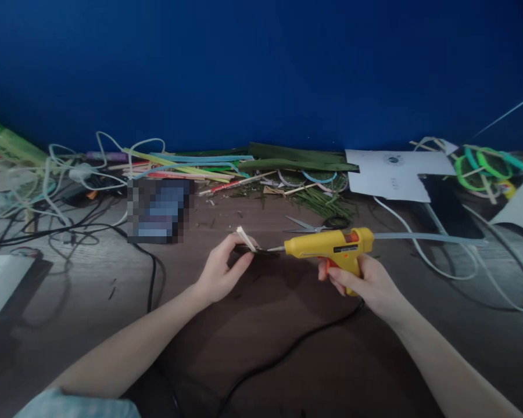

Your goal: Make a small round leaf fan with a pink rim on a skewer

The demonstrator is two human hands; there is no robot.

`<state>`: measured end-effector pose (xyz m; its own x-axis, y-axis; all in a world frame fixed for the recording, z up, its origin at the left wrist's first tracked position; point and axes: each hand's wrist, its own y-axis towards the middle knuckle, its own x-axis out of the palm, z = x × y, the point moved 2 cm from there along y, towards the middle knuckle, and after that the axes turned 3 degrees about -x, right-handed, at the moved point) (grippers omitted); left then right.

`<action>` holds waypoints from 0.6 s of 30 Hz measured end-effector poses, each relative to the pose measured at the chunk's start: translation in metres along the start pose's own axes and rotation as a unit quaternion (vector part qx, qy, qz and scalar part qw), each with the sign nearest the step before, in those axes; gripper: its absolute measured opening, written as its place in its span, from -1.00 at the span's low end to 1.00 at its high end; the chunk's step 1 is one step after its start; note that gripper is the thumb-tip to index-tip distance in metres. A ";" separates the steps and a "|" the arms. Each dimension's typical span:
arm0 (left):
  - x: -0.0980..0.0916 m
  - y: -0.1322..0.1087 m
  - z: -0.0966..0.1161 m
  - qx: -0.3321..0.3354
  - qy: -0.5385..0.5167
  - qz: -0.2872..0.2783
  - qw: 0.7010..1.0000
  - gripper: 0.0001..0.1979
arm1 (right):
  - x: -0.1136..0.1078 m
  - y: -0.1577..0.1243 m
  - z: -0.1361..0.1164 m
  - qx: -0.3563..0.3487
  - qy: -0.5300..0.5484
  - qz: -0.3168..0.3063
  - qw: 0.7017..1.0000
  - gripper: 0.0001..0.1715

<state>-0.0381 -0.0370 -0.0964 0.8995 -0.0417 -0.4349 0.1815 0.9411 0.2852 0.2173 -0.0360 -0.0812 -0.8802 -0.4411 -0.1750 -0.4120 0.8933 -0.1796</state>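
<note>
My right hand [366, 281] grips the handle of a yellow glue gun [326, 245], a finger on its orange trigger. A clear glue stick [422, 237] sticks out of the gun's back. The gun's metal nozzle points left and touches a small dark piece with a pale wooden stick [245, 238], pinched in my left hand [222, 270]. Both hands hover just above the dark wooden table [261, 325]. The gun's black cord [287, 351] trails toward me.
Scissors [314, 226] lie just behind the gun. Coloured strips, sticks and green leaves [226, 165] are piled along the blue wall. White paper [392, 174] and a dark phone [451, 212] lie at right, tangled cables [61, 191] at left.
</note>
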 end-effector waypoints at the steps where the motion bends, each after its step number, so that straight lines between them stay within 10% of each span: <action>1: 0.000 0.000 0.000 0.002 0.000 0.001 1.000 -0.89 | 0.000 0.000 0.000 0.001 -0.002 0.001 1.000 -0.73; 18: -0.001 0.000 0.001 0.003 -0.004 0.008 1.000 -0.89 | -0.003 0.001 0.003 0.011 -0.008 0.017 1.000 -0.70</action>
<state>-0.0385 -0.0368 -0.0955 0.9054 -0.0293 -0.4235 0.1692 0.9398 0.2968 0.2203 -0.0343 -0.0833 -0.8901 -0.4113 -0.1965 -0.3756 0.9060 -0.1950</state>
